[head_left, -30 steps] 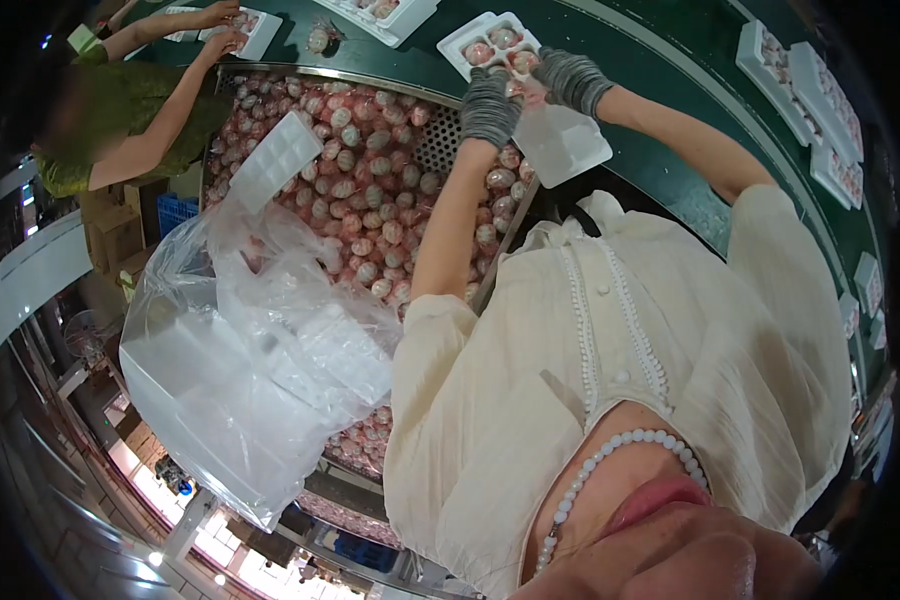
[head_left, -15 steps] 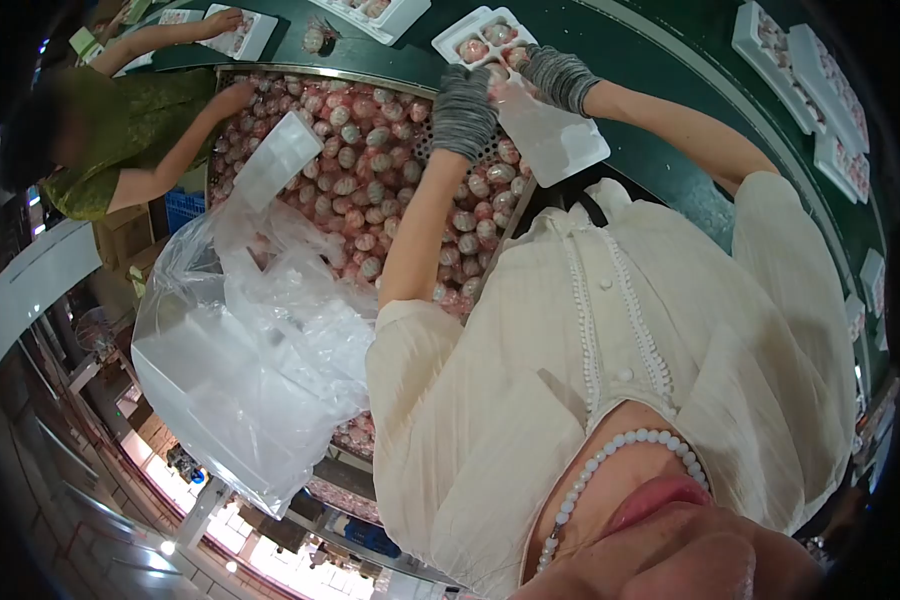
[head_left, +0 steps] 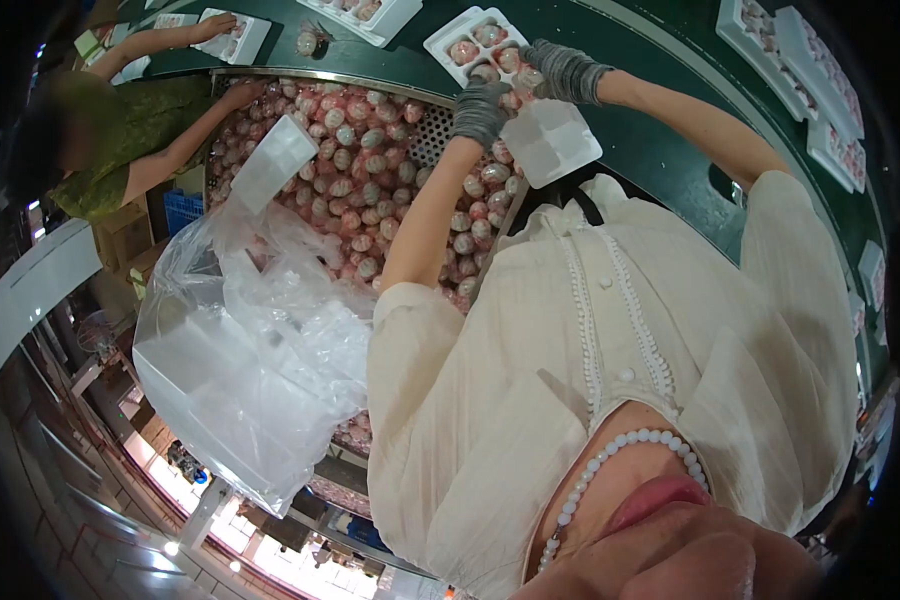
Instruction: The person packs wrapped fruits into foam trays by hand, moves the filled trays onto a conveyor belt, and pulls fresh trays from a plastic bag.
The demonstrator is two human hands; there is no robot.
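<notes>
Grey knit gloves cover both my hands. My left hand [head_left: 481,112] is at the near edge of a white compartment tray [head_left: 440,43], its fingers curled on a wrapped ball [head_left: 485,73]. On the tray's right side, my right hand [head_left: 566,72] has its fingers bent around another wrapped ball [head_left: 531,77], partly hidden by the glove. More balls in clear and pink wrap sit in the tray's far compartments. A white panel with square recesses [head_left: 552,142] extends from the tray toward my chest. Below my left hand lies a bin full of wrapped balls [head_left: 355,190].
A large clear plastic bag [head_left: 255,340] and a white plastic piece [head_left: 275,160] lie over the bin. Filled trays stand on the green table [head_left: 640,130], including one at far right [head_left: 820,80]. At the left, a co-worker's arm [head_left: 170,40] reaches to another tray [head_left: 232,38].
The tray has shifted slightly left. My left hand has moved up and right, baring more of the perforated metal in the bin. The white panel has swung slightly and shows its recesses.
</notes>
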